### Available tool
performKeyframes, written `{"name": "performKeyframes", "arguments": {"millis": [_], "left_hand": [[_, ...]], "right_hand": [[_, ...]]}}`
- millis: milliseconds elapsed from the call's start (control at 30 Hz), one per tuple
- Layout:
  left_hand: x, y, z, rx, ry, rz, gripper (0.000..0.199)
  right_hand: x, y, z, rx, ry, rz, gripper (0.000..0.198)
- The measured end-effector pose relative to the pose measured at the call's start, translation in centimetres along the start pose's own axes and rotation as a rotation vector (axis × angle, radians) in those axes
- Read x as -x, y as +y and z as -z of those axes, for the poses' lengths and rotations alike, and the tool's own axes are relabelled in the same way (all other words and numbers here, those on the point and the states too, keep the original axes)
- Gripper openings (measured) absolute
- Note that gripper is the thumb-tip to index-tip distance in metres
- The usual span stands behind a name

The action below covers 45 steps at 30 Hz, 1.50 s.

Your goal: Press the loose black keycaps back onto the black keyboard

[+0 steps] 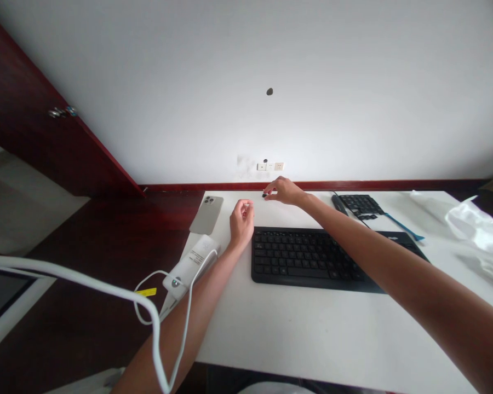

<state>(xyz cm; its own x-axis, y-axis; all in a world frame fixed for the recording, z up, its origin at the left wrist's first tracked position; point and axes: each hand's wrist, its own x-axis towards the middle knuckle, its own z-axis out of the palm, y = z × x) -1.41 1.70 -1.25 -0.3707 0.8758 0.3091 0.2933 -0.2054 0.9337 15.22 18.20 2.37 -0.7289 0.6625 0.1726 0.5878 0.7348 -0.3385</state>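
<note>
My right hand point(286, 191) reaches over the far edge of the white table, thumb and forefinger closed on a small black piece point(264, 195). Too little of that piece shows to tell its kind. To the left and a bit nearer, my left hand point(242, 220) rests with its fingers curled together; whether something sits in them is hidden. A black keyboard point(291, 257) lies just right of my left hand, partly covered by my right forearm. Beyond that forearm are a group of black keys point(360, 204), a black bar-shaped piece point(339, 204) and a thin blue tool point(405, 226).
A phone point(207, 215) lies face down at the table's left edge. Nearer is a white power bank point(189, 267) with a white cable point(158, 328) looping past my left forearm. Crumpled white plastic point(472, 224) lies at right. Wall sockets point(270, 166) are behind the table.
</note>
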Motion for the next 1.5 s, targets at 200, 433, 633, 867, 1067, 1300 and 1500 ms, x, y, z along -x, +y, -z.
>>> {"name": "performKeyframes", "arguments": {"millis": [200, 433, 633, 867, 1067, 1300, 1500], "left_hand": [[0.1, 0.3, 0.1, 0.025, -0.015, 0.0, 0.011], [0.2, 0.3, 0.1, 0.02, -0.021, -0.01, 0.012], [0.2, 0.5, 0.1, -0.003, -0.023, -0.012, 0.012], [0.2, 0.5, 0.0, -0.001, -0.022, -0.023, 0.012], [0.2, 0.3, 0.0, 0.017, -0.041, -0.019, 0.014], [0.0, -0.3, -0.1, 0.031, -0.046, -0.016, 0.013], [0.0, -0.3, -0.1, 0.023, -0.037, -0.02, 0.014]], "right_hand": [[0.8, -1.3, 0.2, 0.084, 0.026, 0.022, 0.017], [5.6, -3.4, 1.0, 0.034, 0.079, 0.128, 0.016], [7.7, -3.3, 0.3, -0.026, 0.038, 0.104, 0.015], [7.9, -2.7, -0.3, -0.035, 0.037, 0.125, 0.017], [8.1, -2.8, -0.4, -0.095, 0.066, 0.158, 0.019], [8.0, -3.0, -0.9, -0.134, 0.094, 0.243, 0.028], [8.1, -3.6, -0.7, -0.155, 0.098, 0.257, 0.023]]}}
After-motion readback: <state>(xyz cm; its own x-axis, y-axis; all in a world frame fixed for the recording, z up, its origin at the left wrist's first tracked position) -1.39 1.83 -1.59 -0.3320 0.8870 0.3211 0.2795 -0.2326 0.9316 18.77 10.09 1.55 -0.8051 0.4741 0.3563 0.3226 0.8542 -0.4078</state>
